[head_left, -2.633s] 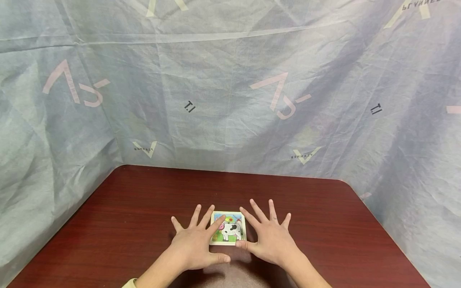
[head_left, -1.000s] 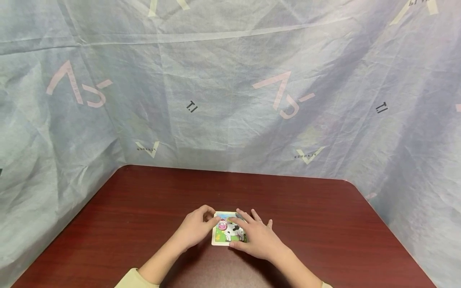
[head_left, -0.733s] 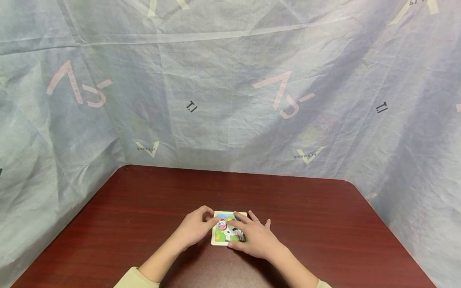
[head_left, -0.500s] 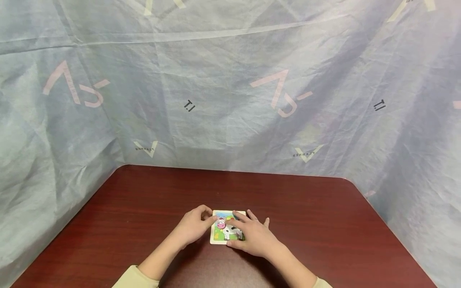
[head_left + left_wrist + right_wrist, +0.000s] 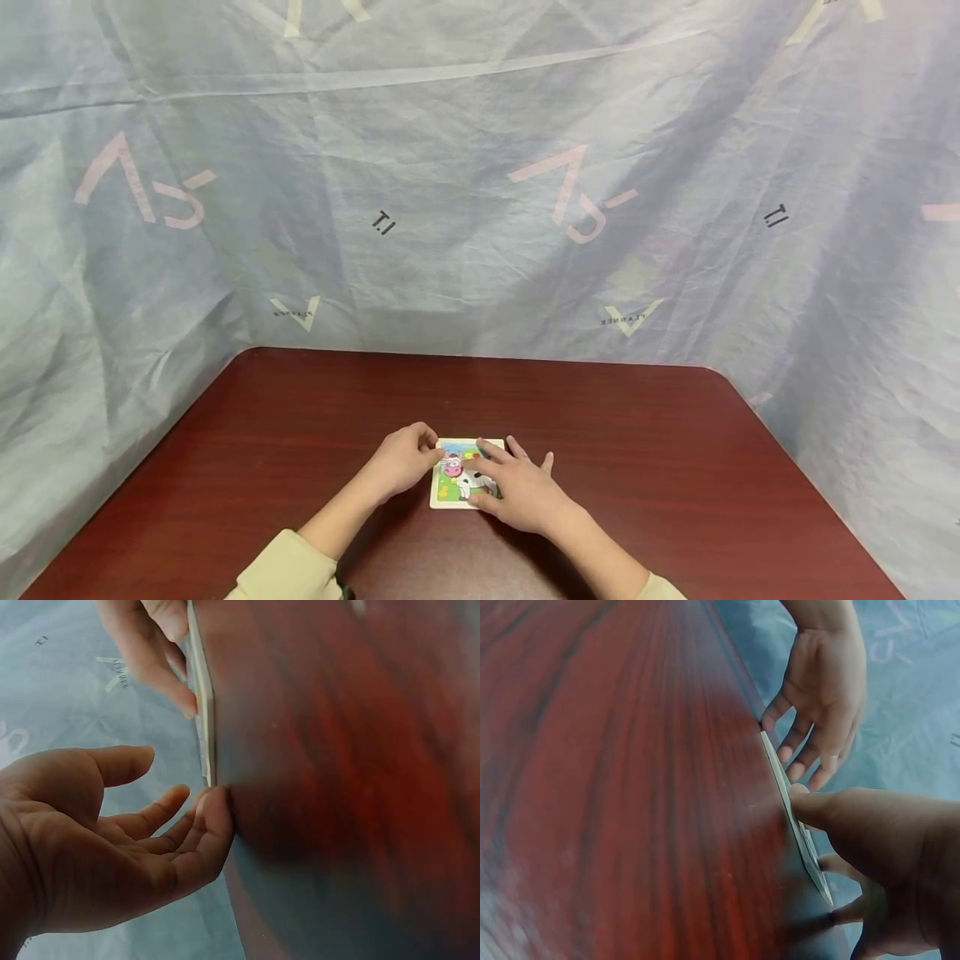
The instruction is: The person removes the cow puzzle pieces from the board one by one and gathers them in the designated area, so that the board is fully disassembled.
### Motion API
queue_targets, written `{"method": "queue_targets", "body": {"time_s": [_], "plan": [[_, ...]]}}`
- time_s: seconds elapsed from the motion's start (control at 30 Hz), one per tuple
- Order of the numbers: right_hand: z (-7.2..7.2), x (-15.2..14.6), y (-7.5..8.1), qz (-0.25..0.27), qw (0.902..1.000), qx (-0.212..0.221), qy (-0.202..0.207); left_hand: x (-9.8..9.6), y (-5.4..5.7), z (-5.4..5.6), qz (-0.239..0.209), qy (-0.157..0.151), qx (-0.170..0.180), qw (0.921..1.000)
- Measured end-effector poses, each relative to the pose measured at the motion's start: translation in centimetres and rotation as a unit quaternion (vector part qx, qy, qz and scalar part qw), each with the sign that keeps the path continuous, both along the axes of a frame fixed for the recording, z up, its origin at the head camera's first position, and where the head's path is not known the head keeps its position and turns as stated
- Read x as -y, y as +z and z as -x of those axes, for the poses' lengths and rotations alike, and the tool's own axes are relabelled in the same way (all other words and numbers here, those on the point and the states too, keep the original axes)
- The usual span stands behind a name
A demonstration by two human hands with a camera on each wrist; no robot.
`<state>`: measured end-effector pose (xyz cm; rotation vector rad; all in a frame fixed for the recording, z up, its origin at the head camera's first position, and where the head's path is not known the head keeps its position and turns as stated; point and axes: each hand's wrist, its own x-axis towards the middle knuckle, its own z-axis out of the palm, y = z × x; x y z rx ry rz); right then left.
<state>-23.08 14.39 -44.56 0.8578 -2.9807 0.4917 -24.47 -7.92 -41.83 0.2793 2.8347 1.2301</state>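
Note:
On the table lies a small square wooden jigsaw puzzle (image 5: 444,503) with a cow picture and a pale rim. My left hand (image 5: 402,460) is at its far left corner. In the left wrist view, the loosely bent fingers of that hand (image 5: 142,844) touch the end of the puzzle (image 5: 208,724), while the thumb stays apart from it. My right hand (image 5: 527,493) rests over the puzzle's right half with spread fingers and hides part of the cow. The right wrist view shows the right thumb (image 5: 817,808) on the puzzle's edge (image 5: 801,836).
The reddish-brown table (image 5: 600,417) extends around the puzzle on all sides. A wrinkled grey-blue cloth (image 5: 450,167) with printed letters hangs behind the table and along both sides.
Both hands were spread wide beside and over the puzzle at first. The left fingers have since bent in at the left corner, and the right hand has shifted left over the picture.

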Motion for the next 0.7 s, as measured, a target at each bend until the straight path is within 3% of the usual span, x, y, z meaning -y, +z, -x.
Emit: {"method": "queue_targets", "body": {"time_s": [0.27,0.7], "plan": [[-0.1,0.0,-0.1,0.003,1.0000,0.003,-0.003,-0.6,-0.5,1.0,0.018,0.006,-0.004,0.9998],[-0.1,-0.2,-0.1,0.007,0.9999,0.006,-0.005,-1.2,-0.6,1.7,0.017,0.043,0.042,0.9980]]}}
